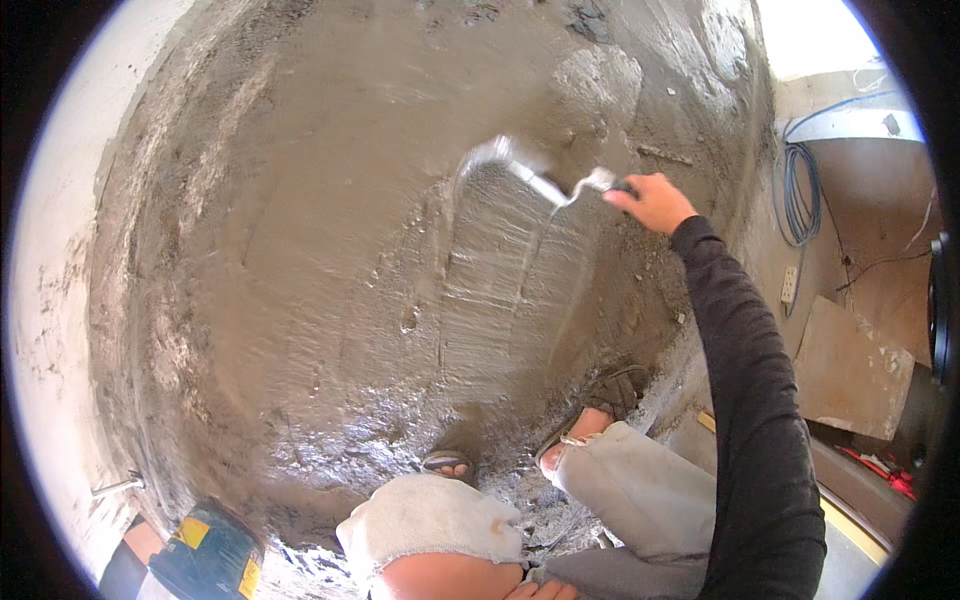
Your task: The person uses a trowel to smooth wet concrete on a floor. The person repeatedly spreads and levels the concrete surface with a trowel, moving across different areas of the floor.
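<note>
A metal trowel (540, 184) with a bent neck and a dark handle is in my right hand (653, 203), whose fingers are wrapped round the handle. Motion blurs its shiny blade, which meets the wet grey mortar (340, 230) spread over the floor. Smoothed streaks and ridges run from the blade back toward my feet. At the bottom edge, part of my left hand (542, 592) rests by my trousers, holding nothing that I can see; its fingers lie side by side and most of the hand is cut off.
My sandalled feet (447, 462) stand on the mortar. A dark teal container with yellow labels (205, 555) sits at the lower left, near a white wall (55, 330). On the right are a coiled blue cable (800, 200), a power strip (789, 284) and a board (853, 365).
</note>
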Motion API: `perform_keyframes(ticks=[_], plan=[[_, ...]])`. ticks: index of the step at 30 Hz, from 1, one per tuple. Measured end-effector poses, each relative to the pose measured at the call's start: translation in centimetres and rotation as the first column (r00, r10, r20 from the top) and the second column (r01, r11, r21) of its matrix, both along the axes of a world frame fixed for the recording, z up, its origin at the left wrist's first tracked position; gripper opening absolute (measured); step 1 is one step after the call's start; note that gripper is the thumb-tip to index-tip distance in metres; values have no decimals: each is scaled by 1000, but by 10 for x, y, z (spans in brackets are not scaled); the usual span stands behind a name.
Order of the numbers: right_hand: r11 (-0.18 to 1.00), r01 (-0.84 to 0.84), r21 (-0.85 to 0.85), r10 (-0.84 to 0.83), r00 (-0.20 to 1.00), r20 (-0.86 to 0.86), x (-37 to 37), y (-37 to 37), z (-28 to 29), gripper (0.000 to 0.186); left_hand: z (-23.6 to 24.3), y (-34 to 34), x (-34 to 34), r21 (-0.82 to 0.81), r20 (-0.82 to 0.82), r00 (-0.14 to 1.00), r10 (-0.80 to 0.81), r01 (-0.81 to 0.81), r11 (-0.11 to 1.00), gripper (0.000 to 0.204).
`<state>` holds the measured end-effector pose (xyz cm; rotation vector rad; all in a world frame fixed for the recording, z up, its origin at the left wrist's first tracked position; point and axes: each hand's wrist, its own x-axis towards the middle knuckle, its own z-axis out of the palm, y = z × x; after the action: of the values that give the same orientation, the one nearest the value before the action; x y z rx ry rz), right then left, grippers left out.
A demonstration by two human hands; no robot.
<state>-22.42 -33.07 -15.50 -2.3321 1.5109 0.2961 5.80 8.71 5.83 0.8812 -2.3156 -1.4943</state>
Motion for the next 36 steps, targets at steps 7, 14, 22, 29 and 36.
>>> perform_keyframes(ticks=[7, 14, 22, 29, 36], plan=[[983, 80, 163, -101, 987, 126, 44, 65, 45, 54, 0, -2, 1, -42, -32, 994, 106, -107, 993, 16], [862, -283, 421, 209, 954, 215, 157, 192, 2, 58, -10, 8, -9, -38, -42, 997, 58, -59, 998, 15], [995, -82, 49, 70, 974, 216, 92, 54, -32, 71, -4, -1, 0, -27, 3, 999, 36, -36, 999, 19], [958, 286, -18, -282, 952, 116, 47, -57, 1, 80, -8, 12, 1, 30, 15, 1000, -15, 14, 999, 23], [714, 647, 266, -692, 597, 405, 2, -69, 34, 67, -20, 28, 4, -120, 0, 1000, 30, -30, 992, 22]])
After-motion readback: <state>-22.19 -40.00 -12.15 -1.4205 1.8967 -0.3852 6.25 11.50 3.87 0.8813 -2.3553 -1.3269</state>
